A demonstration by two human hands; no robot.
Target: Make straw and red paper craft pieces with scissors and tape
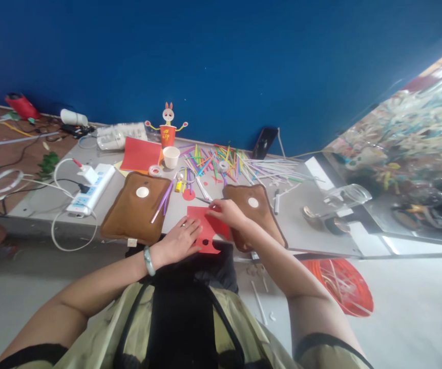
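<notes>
A red sheet of paper lies at the table's front edge and hangs partly over it. A dark round hole shows near its lower side. My left hand rests flat on its left part, fingers stretched out. At the top right of the sheet, my right hand has its fingers bent together. A slim dark pointed tool sticks out leftward from them; its kind is too small to tell. Just beyond lies a red paper disc. Brown cushion-like pads lie left and right of my hands.
Behind are colored sticks, a white paper cup, a rabbit-topped red cup, a tape roll and more red paper. A power strip with cables stands left. A red basket is on the floor.
</notes>
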